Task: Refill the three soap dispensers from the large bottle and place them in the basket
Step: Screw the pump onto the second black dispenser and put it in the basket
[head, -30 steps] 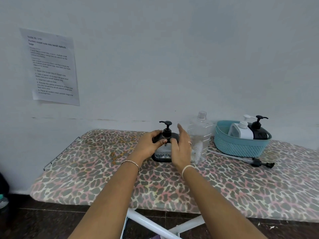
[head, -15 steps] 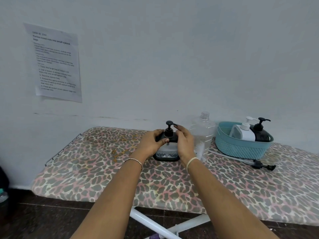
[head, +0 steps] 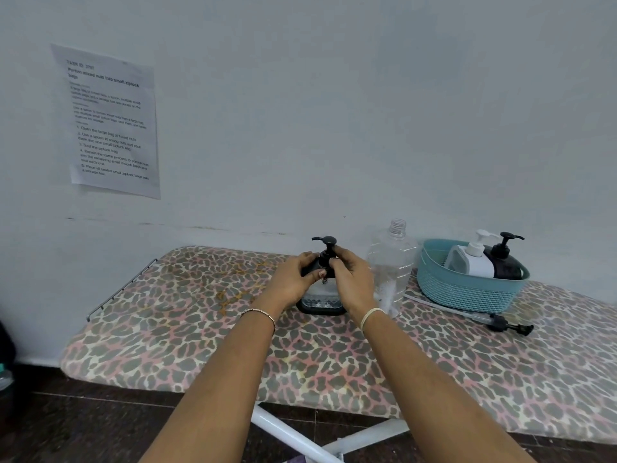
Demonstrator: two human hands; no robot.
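Observation:
A clear soap dispenser (head: 321, 300) with a black base and black pump stands on the leopard-print board (head: 200, 329). My left hand (head: 293, 279) grips its shoulder from the left. My right hand (head: 350, 279) pinches the black pump collar just under the pump head. Right beside it stands the large clear bottle (head: 390, 265), uncapped. The teal basket (head: 464, 292) at the right holds a white dispenser (head: 474, 262) and a black dispenser (head: 504, 262).
A loose black pump with its long tube (head: 500, 324) lies on the board in front of the basket. A printed sheet (head: 112, 123) hangs on the wall at left. The board's white legs (head: 300, 439) show below its front edge.
My right hand has moved from the dispenser's side up onto the pump collar, fingers now curled round it. The left hand stays on the dispenser's shoulder.

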